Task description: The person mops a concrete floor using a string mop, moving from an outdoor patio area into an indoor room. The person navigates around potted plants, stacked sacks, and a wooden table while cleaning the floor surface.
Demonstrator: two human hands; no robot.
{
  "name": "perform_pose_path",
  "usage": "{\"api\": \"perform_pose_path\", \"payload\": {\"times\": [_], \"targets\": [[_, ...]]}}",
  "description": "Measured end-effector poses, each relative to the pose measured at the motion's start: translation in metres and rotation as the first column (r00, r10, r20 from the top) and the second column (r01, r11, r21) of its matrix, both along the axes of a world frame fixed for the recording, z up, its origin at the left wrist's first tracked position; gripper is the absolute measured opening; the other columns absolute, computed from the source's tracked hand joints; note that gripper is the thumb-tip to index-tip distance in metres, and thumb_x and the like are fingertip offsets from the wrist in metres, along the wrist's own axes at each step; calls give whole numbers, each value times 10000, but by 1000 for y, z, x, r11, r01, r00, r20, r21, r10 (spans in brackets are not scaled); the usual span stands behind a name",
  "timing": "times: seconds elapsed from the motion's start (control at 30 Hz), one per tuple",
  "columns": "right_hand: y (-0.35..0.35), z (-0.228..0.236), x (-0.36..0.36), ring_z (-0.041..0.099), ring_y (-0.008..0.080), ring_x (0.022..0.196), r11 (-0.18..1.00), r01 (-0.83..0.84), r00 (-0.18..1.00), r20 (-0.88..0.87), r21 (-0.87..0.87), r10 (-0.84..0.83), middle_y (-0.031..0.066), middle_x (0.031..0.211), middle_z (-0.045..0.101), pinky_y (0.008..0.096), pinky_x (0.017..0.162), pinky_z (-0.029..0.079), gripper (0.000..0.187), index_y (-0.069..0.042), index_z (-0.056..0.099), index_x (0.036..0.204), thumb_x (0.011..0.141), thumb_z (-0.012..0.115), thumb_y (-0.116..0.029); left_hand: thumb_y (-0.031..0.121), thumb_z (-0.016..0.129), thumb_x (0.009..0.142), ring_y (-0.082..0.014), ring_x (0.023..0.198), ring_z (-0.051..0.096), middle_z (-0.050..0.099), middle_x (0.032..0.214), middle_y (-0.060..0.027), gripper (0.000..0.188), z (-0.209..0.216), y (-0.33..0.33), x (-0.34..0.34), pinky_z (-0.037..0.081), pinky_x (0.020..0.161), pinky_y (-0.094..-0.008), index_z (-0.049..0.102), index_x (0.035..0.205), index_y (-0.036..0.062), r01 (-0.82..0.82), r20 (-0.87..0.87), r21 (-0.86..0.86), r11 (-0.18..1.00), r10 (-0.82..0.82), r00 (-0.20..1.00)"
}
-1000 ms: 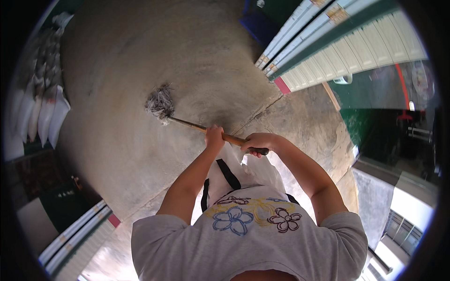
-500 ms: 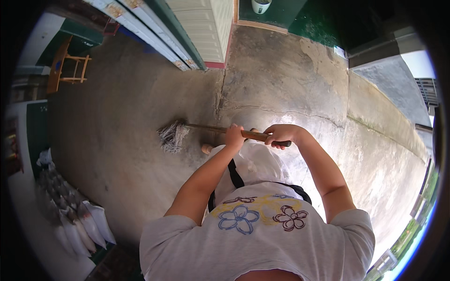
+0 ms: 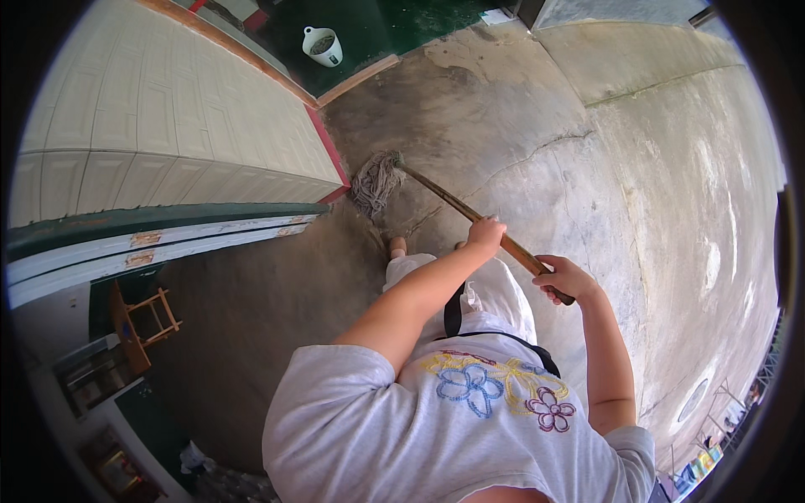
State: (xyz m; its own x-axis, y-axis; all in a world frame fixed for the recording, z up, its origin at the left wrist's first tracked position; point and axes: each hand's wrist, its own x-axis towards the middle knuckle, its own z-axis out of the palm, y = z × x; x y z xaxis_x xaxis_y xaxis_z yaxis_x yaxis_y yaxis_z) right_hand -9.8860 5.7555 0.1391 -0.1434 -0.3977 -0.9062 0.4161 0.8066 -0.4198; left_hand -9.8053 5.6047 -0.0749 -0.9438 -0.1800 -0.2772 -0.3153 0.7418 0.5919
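Observation:
A string mop with a wooden handle (image 3: 449, 199) slants across the view in front of me. Its grey mop head (image 3: 377, 182) lies on the concrete floor, close by the red-edged corner of a tiled wall. My left hand (image 3: 486, 235) is wrapped round the middle of the handle. Near the handle's dark end, my right hand (image 3: 564, 279) grips it, fingers curled round the shaft. Both arms reach forward, and the handle rises from the mop head toward my right side.
A pale tiled wall (image 3: 159, 142) juts in at the left, ending in a red base strip (image 3: 327, 151). Beyond a wooden threshold (image 3: 359, 80) a white bucket (image 3: 323, 47) stands on a green floor. A wooden chair (image 3: 151, 320) is at the left. Cracks run over the concrete floor (image 3: 537, 92).
My view has turned to the left wall corner. The mop head has gone from the open floor to beside that corner, and the handle now slants more steeply. Both hands keep their hold.

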Motion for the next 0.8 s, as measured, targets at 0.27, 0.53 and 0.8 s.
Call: {"api": "perform_pose_path", "payload": {"times": [0.27,0.53,0.8], "targets": [[-134,-46,52,479,125,423,996,76,994,-70,-54,-80,41,566,492,281,363,384,686,-63,384,1336,703,638,0,77,668,649,-246,894,553,548,847,-60,141,-39,-150,30,476,683,-379,557,726,113,66,-98,-74,995,-73,992],[-306,-136,127,509,144,461,842,510,858,177,-177,-482,62,607,519,290,386,419,704,-61,328,1366,725,607,18,99,601,707,-232,930,548,547,890,-49,51,-81,-362,59,484,722,-359,586,743,132,292,1,-191,937,-297,955],[-304,-161,183,500,124,485,606,779,618,357,-161,-700,56,655,532,252,404,405,672,-47,350,1346,725,594,34,162,534,771,-232,963,552,559,937,-56,96,-100,-372,74,474,774,-385,624,760,132,466,167,-245,850,-436,884]]}}
